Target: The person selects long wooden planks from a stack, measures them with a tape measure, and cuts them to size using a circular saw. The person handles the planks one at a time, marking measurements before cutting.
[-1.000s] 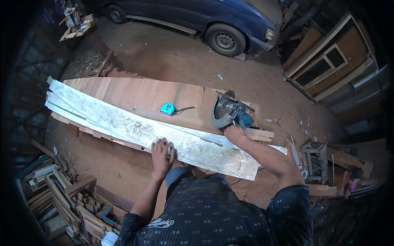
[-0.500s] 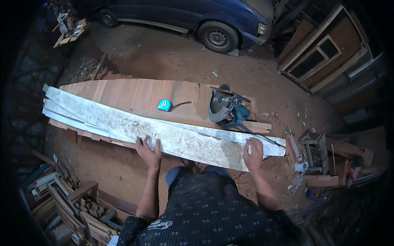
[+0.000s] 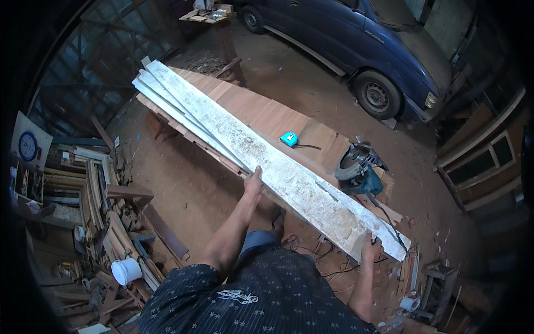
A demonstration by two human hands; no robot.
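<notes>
A long, whitish, stained board point(image 3: 250, 147) lies slantwise over other pale boards point(image 3: 183, 125) and a wooden work surface. My left hand point(image 3: 253, 182) grips its near edge around the middle, thumb on top and fingers hidden below. Close to the board's right end, my right hand point(image 3: 371, 250) is closed over the same edge; a small dark thing shows by its fingers, too small to name. Beyond the board, a turquoise tape measure point(image 3: 288, 138) rests on the wooden planks point(image 3: 261, 114). A circular saw point(image 3: 359, 170) stands to its right, its black cord crossing the pale boards.
Scrap timber point(image 3: 119, 217) is heaped at the left with a white bucket point(image 3: 126, 271). A dark blue van point(image 3: 384, 50) is parked at the far side. Wooden frames point(image 3: 484, 161) lean at the right, and a small wooden stool point(image 3: 435, 292) stands lower right. Cords trail on the floor.
The view has turned, so the board now slants down to the right. My left hand has gone from spread fingers on the board's face to gripping its near edge; my right hand is also at that edge.
</notes>
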